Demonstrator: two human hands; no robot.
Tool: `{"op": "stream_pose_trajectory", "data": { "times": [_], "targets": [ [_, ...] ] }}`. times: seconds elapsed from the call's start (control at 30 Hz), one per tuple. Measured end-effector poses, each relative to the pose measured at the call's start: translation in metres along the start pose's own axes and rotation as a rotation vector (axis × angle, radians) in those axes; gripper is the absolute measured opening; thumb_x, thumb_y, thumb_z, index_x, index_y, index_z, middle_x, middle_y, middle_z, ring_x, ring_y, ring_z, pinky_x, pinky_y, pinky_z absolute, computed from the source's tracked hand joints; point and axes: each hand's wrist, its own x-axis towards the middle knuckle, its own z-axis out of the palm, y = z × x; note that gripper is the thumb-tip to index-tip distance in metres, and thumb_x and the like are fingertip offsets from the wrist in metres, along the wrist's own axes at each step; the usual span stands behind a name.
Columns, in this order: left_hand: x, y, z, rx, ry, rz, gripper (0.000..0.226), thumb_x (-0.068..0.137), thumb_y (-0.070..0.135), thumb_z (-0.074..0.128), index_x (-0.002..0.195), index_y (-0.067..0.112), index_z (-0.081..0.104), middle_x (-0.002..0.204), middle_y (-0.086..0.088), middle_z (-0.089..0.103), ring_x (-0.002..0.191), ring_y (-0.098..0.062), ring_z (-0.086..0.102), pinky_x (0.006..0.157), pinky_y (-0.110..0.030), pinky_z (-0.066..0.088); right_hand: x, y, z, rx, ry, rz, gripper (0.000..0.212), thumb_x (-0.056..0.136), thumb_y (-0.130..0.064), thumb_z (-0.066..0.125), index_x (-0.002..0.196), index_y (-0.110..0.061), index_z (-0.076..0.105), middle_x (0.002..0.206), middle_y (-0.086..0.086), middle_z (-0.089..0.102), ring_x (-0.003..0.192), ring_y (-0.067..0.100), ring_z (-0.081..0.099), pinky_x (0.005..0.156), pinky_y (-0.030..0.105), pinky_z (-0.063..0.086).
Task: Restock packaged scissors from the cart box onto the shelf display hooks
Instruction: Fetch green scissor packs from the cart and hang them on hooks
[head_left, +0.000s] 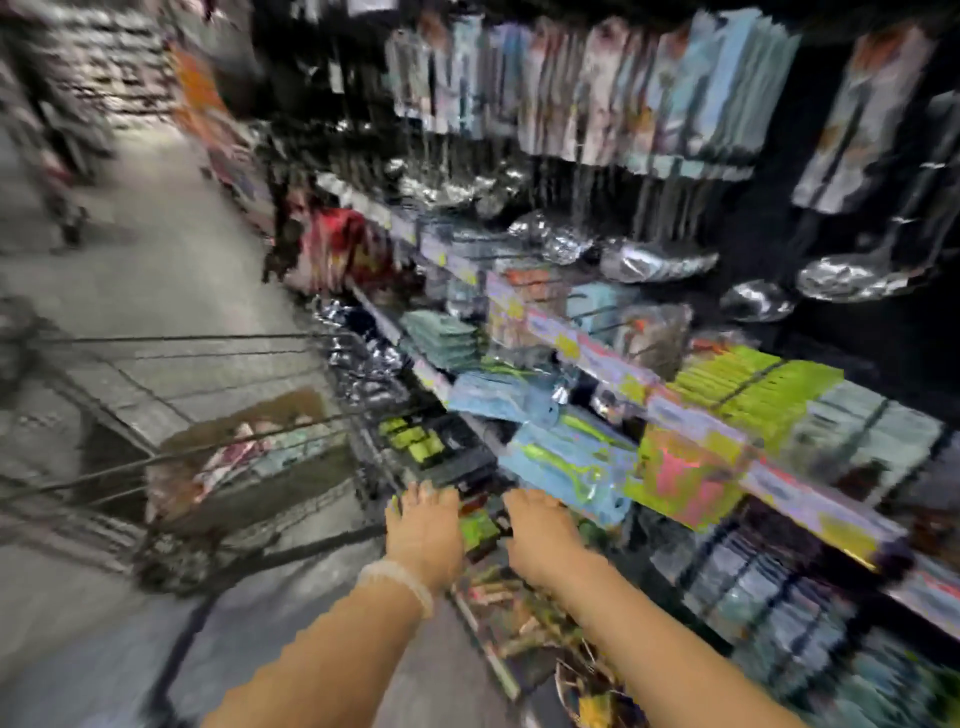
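Note:
The whole view is smeared by motion. My left hand (425, 530) and my right hand (543, 535) reach forward side by side, low in front of the shelf. Between them shows a green and black package (480, 530); whether either hand grips it is not visible. More green and black packages (415, 441) hang on the shelf display hooks just above my hands. To the left stands the wire cart (171, 457) with a brown cardboard box (249, 415) holding packaged goods. My left wrist wears a pale bracelet.
Blue and green packs (571, 462) hang right of my hands. Yellow-green packs (748, 384) sit further right. Steel ladles (649, 260) and carded goods (597, 88) hang above. The grey aisle floor (156, 234) runs off to the left, with a person in red (332, 244) far down it.

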Motion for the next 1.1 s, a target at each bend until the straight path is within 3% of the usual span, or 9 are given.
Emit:
{"op": "stream_pose_trajectory", "data": {
  "times": [0.2,0.3,0.43,0.63,0.87,1.1],
  "targets": [
    [0.023,-0.134,-0.025,-0.047,0.071,-0.257,0.055,0.092,0.027,0.049,0.143,0.019,0.030,0.152,-0.008,0.028,0.144,-0.028,0.019,0.117,-0.045,0.016,0.084,-0.115,-0.003,-0.038,-0.104,-0.204,0.045,0.092,-0.027,0.055,0.131,-0.010,0.041,0.136,0.013,0.043,0.127,0.032,0.041,0.100,0.040,0.040],
    [0.037,-0.185,-0.031,-0.068,0.117,-0.363,0.053,0.089,0.028,0.052,0.139,0.020,0.035,0.144,-0.006,0.037,0.139,-0.028,0.029,0.114,-0.045,0.024,0.123,-0.159,0.000,-0.057,-0.104,-0.298,0.041,0.091,-0.028,0.055,0.127,-0.012,0.043,0.135,0.012,0.044,0.126,0.031,0.042,0.100,0.041,0.038],
    [0.066,-0.234,-0.034,-0.088,0.097,-0.450,0.057,0.087,0.032,0.054,0.140,0.020,0.033,0.148,-0.009,0.033,0.140,-0.031,0.027,0.115,-0.046,0.022,0.183,-0.204,0.004,-0.061,-0.128,-0.379,0.051,0.091,-0.032,0.056,0.135,-0.013,0.038,0.139,0.010,0.040,0.130,0.030,0.038,0.105,0.043,0.037],
    [0.146,-0.299,-0.041,-0.104,0.082,-0.524,0.062,0.090,0.031,0.054,0.145,0.018,0.028,0.154,-0.010,0.025,0.144,-0.030,0.019,0.118,-0.047,0.016,0.299,-0.256,0.013,-0.034,-0.180,-0.451,0.052,0.092,-0.031,0.055,0.137,-0.012,0.037,0.139,0.010,0.041,0.130,0.030,0.037,0.107,0.042,0.036],
    [0.247,-0.366,-0.053,-0.113,0.046,-0.582,0.054,0.087,0.029,0.056,0.137,0.018,0.038,0.142,-0.007,0.040,0.135,-0.028,0.034,0.113,-0.043,0.026,0.435,-0.301,0.015,-0.039,-0.233,-0.453,0.053,0.089,-0.023,0.058,0.136,-0.011,0.038,0.136,0.011,0.043,0.126,0.031,0.042,0.105,0.041,0.039],
    [0.328,-0.411,-0.009,-0.144,-0.156,-0.547,0.058,0.088,0.028,0.053,0.141,0.015,0.032,0.149,-0.008,0.032,0.138,-0.029,0.030,0.114,-0.043,0.026,0.518,-0.308,0.067,-0.022,-0.417,-0.353,0.059,0.091,-0.027,0.053,0.143,-0.014,0.029,0.144,0.013,0.037,0.132,0.034,0.037,0.107,0.040,0.038]
  ]
}}
